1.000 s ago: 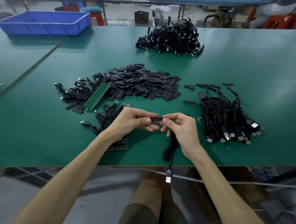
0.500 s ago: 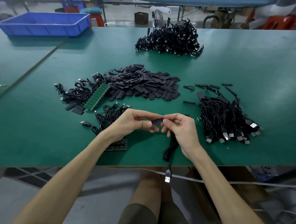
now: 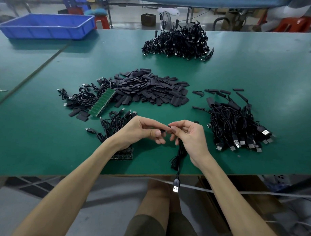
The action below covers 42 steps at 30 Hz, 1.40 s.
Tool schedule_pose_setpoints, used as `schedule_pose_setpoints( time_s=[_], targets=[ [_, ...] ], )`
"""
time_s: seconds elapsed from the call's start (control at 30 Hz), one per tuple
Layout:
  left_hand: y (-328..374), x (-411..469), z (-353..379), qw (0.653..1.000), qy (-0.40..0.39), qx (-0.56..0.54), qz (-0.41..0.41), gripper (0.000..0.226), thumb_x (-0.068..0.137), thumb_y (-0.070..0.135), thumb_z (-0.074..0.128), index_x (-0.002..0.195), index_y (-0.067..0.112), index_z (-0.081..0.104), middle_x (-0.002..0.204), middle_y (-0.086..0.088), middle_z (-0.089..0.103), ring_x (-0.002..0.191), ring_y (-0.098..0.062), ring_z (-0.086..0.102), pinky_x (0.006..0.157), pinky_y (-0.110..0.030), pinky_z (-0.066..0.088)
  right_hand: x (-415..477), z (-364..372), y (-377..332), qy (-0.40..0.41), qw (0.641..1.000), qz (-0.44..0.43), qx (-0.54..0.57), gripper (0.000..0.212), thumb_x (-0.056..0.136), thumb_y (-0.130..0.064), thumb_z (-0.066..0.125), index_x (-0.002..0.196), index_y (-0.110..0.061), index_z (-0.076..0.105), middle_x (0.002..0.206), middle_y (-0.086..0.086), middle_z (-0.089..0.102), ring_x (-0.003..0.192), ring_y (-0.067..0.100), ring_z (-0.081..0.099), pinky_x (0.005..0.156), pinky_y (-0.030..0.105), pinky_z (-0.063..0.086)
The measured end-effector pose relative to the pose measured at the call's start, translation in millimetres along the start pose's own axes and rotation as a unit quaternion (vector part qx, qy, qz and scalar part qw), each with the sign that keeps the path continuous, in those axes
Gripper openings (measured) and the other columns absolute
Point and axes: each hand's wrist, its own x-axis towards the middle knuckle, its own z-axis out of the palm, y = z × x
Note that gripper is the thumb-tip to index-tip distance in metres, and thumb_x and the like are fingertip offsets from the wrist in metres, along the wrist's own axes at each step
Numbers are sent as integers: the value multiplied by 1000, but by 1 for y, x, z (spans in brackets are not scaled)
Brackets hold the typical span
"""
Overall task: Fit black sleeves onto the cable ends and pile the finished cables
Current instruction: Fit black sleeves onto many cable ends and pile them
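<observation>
Above the front of the green table, my left hand (image 3: 143,129) pinches a short black sleeve (image 3: 163,131) between thumb and fingers. My right hand (image 3: 189,135) meets it fingertip to fingertip and pinches the end of a black cable (image 3: 180,154). The cable hangs down from that hand over the table's edge, its USB plug (image 3: 176,186) dangling below. Loose black sleeves (image 3: 152,89) lie heaped in the middle of the table. A pile of cables with sleeves (image 3: 235,124) lies to the right of my hands. Bare cables (image 3: 114,123) lie just left of my left hand.
A green strip of circuit boards (image 3: 103,102) lies beside more cables (image 3: 83,97) at the left. A dark board (image 3: 123,154) sits under my left wrist. A large cable heap (image 3: 178,42) lies at the back, a blue tray (image 3: 48,25) at the far left corner.
My hands have stayed in place, fingertips closing together, and less of the sleeve shows between them. The hanging plug has barely shifted.
</observation>
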Motion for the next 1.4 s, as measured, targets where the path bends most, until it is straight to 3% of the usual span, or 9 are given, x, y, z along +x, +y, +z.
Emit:
schedule_pose_setpoints(
  time_s=[0.13,0.43,0.93,1.17,1.33,1.4],
  targets=[
    [0,-1,-2,999,-48,-16,-14,28,96,11,64,123,3,70,111,-22,74,92,-34,74,82,-34,60,0,0,-1,-5,1000,2,-4,14,95,1,69,91,-11,77,74,7,76,62,15,67,52,24,50],
    [-2,0,0,999,-15,-29,-22,21,91,6,68,110,3,76,99,-25,75,88,-32,75,79,-32,61,0,0,0,-3,1000,10,-11,13,95,1,70,92,-11,76,73,5,76,62,16,68,51,23,50],
    [-1,-1,1,999,-4,-25,-25,21,90,4,68,110,1,76,98,-24,75,86,-31,76,79,-33,62,2,1,3,-4,1000,10,-18,14,95,0,69,92,-12,75,75,6,76,61,17,66,52,23,50],
    [-5,1,1,1000,9,-14,1,23,99,3,58,118,-5,68,102,-26,74,91,-33,75,82,-35,61,2,0,2,-1,1000,7,-5,6,97,-2,68,98,-7,72,72,5,74,60,17,65,54,26,51],
    [-8,4,-2,995,92,-35,17,23,106,8,47,122,-3,60,97,-22,72,84,-34,72,81,-37,59,-1,2,-4,-37,999,-5,0,24,97,-9,70,120,-12,65,84,10,77,73,26,76,65,29,57],
    [-10,7,-1,992,123,-31,19,22,107,8,46,121,-5,57,94,-21,72,82,-33,72,79,-36,60,-1,5,-5,-48,998,-11,-41,21,97,-15,72,118,-16,68,83,6,78,73,25,76,69,30,58]
  ],
)
